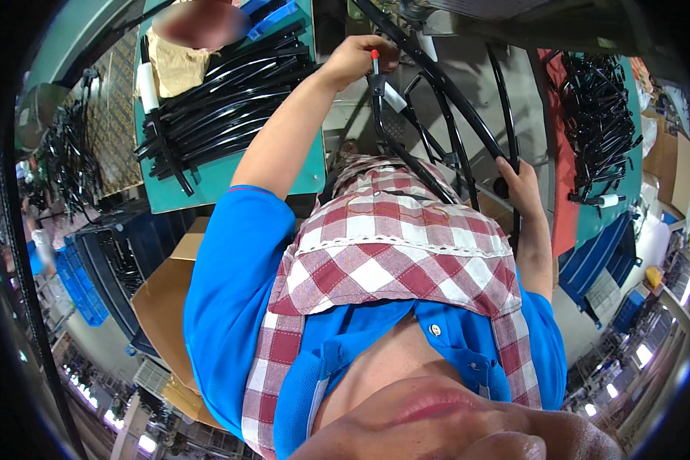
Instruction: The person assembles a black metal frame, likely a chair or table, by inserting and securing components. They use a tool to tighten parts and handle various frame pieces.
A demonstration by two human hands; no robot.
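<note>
A person in a blue shirt and checked apron works on a black metal tube frame (437,115) at twelve o'clock. The left hand (356,57), fingers closed, holds a thin red-tipped tool (375,65) against the frame's upper bar. The right hand (523,184), at two o'clock, has its fingers wrapped round a curved tube. Bracing firmly with that grip should keep the tool's tip steady. Black tubes (222,100) are stacked on a green counter (230,180) at ten o'clock.
</note>
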